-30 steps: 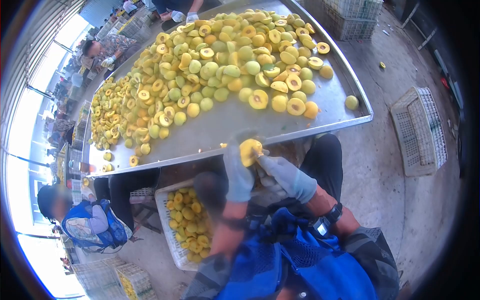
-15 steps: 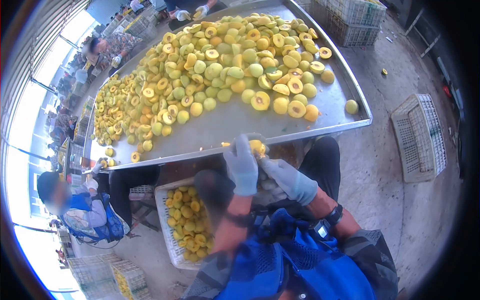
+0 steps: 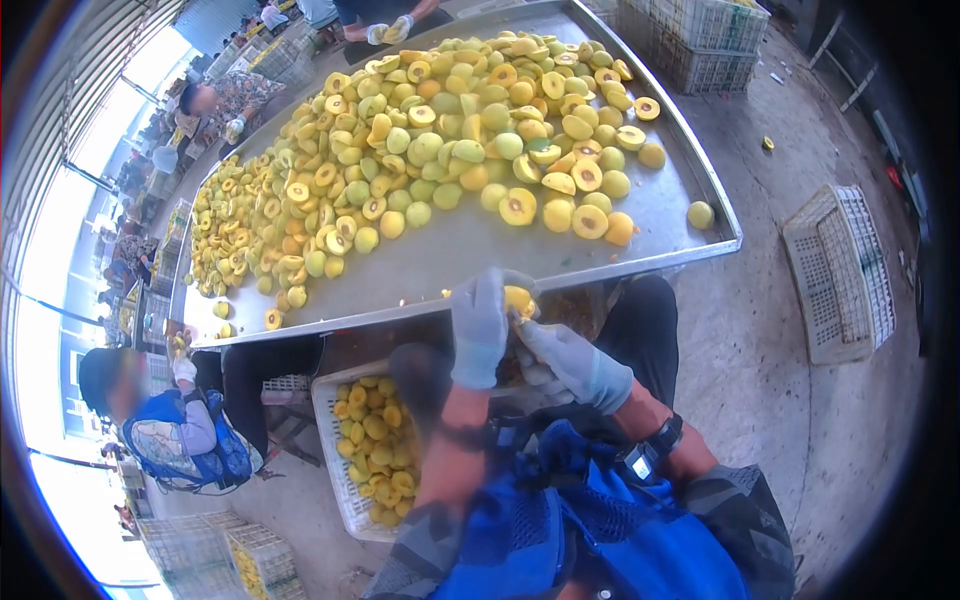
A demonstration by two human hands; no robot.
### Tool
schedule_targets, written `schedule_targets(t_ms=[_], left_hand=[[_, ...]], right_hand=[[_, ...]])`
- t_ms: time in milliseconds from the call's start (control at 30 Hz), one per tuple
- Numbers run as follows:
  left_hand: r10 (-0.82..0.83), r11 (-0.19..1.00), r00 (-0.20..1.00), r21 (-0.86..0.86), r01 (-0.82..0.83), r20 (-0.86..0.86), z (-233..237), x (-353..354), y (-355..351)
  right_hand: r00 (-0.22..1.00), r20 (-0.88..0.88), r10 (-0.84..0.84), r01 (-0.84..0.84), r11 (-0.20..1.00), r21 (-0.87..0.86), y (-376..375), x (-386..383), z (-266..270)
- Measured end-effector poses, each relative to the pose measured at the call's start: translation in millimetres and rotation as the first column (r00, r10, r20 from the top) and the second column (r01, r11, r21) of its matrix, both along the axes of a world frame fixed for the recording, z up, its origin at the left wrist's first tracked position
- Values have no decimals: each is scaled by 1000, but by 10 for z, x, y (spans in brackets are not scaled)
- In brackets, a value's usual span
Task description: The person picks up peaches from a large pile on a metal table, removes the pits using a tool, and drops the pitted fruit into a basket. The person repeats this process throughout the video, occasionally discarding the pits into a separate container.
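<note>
My left hand, in a pale glove, is closed round a yellow fruit piece just off the near edge of a metal table. From the right, my gloved right hand meets it, its fingers pinched at the same fruit piece; whether it holds a tool is too small to tell. Many halved and whole yellow-green fruits are heaped on the table, some cut faces showing brown centres.
Below the table, a white crate holds fruit halves beside my legs. Another crate stands on the floor at right, stacked crates behind. A co-worker in blue sits at left; others are across the table.
Both my hands remain together at the fruit piece with only small finger shifts. The co-worker at left has raised a gloved hand near the table corner.
</note>
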State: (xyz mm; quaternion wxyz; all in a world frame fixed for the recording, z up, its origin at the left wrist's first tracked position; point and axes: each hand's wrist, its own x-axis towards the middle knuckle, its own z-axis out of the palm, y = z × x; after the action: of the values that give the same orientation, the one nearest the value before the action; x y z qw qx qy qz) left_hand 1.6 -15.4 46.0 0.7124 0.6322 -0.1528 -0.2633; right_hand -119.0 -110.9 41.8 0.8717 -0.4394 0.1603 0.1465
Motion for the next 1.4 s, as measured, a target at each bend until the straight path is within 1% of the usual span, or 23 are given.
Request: schedule_targets(t_ms=[100, 200, 300, 400, 500, 600, 700, 800, 900, 1000, 1100, 1200, 1300, 1400], left_hand=[[28, 998, 998, 57, -31, 63, -4, -7, -9], [116, 968, 961, 188, -166, 252, -45, -82, -29], [187, 946, 889, 166, -277, 418, -116, -121, -42], [192, 956, 898, 133, -263, 395, -199, -93, -20], [12, 1000, 964, 22, -19, 267, -141, 20, 58], [-77, 996, 885, 5, 84, 460, -156, 107, 68], [-103, 990, 949, 122, 69, 299, -147, 132, 60], [-96, 984, 960, 167, 53, 264, -200, 136, 57], [-124, 990, 957, 104, 100, 263, -262, 145, 74], [-202, 970, 975, -118, 212, 94, -194, 127, 61], [-271, 941, 961, -193, 277, 57, -111, 118, 37], [-283, 937, 909, -114, 330, 305, -277, 232, 41], [-164, 983, 977, -65, 174, 139, -366, 201, 15], [0, 1000, 999, -3, 0, 35, -428, 165, -50]], right_hand=[[1000, -9, 28, -27, 998, 62, -23, 14, -5], [993, -9, 114, -109, 971, 215, -85, 22, -109], [997, -3, 80, -79, 989, 123, -45, 49, -144], [999, -8, 31, -32, 998, -53, -6, 66, -66], [994, 9, 113, -113, 993, 44, -100, 40, -146], [991, -17, 135, -133, 987, 89, -121, 36, -123], [993, -68, 96, -97, 995, -10, -73, 63, -68], [995, -68, 68, -72, 996, -59, -68, 59, -44], [991, 7, 137, -137, 990, 10, -143, 69, -206], [989, 67, 132, -145, 956, 254, -212, 27, -224], [986, 41, 162, -167, 942, 291, -240, 31, -269], [994, -23, 107, -104, 990, 94, -157, 60, -246], [998, -62, 29, -30, 999, -20, -94, 120, -329], [973, 224, -61, 129, 944, -303, 45, 199, -729]])
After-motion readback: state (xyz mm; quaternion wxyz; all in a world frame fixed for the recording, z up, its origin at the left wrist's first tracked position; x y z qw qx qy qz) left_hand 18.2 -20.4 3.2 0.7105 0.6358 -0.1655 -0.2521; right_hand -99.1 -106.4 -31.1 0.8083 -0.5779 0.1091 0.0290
